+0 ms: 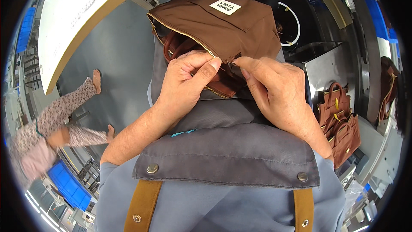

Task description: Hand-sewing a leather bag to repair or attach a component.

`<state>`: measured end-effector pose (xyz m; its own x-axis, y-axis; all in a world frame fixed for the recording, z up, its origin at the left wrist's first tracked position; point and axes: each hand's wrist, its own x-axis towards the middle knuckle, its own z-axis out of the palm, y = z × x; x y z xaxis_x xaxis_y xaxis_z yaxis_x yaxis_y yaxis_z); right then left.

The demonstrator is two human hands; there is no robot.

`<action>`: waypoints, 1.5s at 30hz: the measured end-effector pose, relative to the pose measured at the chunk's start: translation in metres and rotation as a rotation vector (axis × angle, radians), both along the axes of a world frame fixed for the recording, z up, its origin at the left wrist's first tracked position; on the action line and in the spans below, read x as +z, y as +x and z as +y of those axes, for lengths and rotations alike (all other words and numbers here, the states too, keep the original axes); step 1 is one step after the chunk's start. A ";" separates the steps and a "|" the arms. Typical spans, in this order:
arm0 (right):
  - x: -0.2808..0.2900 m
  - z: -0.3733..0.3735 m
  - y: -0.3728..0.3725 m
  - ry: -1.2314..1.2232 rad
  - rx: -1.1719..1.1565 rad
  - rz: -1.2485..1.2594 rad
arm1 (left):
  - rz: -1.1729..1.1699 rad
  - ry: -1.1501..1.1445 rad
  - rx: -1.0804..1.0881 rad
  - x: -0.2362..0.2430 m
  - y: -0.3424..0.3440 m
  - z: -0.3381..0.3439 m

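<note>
A brown fabric bag (193,10) with a pale label patch lies before me on my lap, its gold-toothed zipper (182,33) undone. Through the opening, reddish-brown handles and lining show. My left hand (186,75) is closed, thumb and forefinger pinching the bag's edge by the zipper teeth. Just to the right, my right hand (274,83) is closed in a pinch at the same edge, close to a small dark spot on the fabric. Something thin and dark shows at its fingertips, too small to name. A dark grey apron (227,154) with tan straps covers my front.
To the right hang or stand several reddish-brown handbags (343,129) beside a metal box (328,75). A white curved table (86,13) is at the upper left. Another person (64,120) in patterned trousers is at the left, near a blue crate (71,184).
</note>
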<state>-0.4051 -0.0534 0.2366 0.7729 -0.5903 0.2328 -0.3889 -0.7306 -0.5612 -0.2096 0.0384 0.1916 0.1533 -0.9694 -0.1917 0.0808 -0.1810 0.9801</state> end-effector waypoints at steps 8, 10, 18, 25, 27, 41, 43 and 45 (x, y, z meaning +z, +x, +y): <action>0.001 0.002 -0.002 -0.058 -0.001 0.030 | -0.025 0.001 0.021 0.002 -0.004 0.001; 0.000 0.003 -0.002 -0.060 -0.004 0.047 | -0.040 -0.021 0.030 0.000 -0.006 0.001; -0.023 -0.008 0.002 -0.055 -0.086 -0.185 | -0.007 0.011 -0.036 -0.003 0.000 0.002; -0.016 -0.021 0.014 -0.265 0.057 -0.226 | 0.066 0.068 -0.009 0.000 -0.002 0.000; -0.016 -0.027 0.013 -0.416 0.130 -0.175 | 0.102 0.066 0.000 0.002 -0.003 -0.001; -0.013 -0.036 0.018 -0.352 0.219 -0.152 | -0.021 -0.099 0.112 -0.002 -0.010 -0.011; -0.017 -0.038 0.020 -0.249 0.206 -0.189 | -0.084 -0.154 0.133 -0.003 -0.010 -0.013; -0.021 -0.039 0.020 -0.200 0.182 -0.216 | -0.135 -0.127 0.112 0.000 -0.008 -0.013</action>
